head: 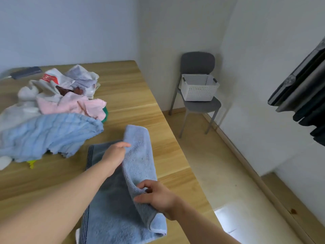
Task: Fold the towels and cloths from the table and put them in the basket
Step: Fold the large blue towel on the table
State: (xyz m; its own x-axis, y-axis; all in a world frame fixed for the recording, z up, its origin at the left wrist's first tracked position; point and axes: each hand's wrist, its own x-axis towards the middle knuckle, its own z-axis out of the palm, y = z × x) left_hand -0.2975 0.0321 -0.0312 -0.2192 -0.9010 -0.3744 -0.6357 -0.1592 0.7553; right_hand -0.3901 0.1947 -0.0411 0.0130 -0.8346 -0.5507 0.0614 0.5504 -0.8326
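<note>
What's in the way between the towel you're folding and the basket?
Nothing visible is. The towel lies near the table edge, and only floor separates it from the open basket on the chair.

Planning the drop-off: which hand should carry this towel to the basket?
Probably right: the right hand pinches the blue towel, and the basket sits on a chair right of the table.

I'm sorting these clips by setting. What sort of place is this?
Likely a plain room at home: a wooden table with a pile of towels and a blue towel being folded, a white basket on a grey chair, dark clothes hanging.
</note>
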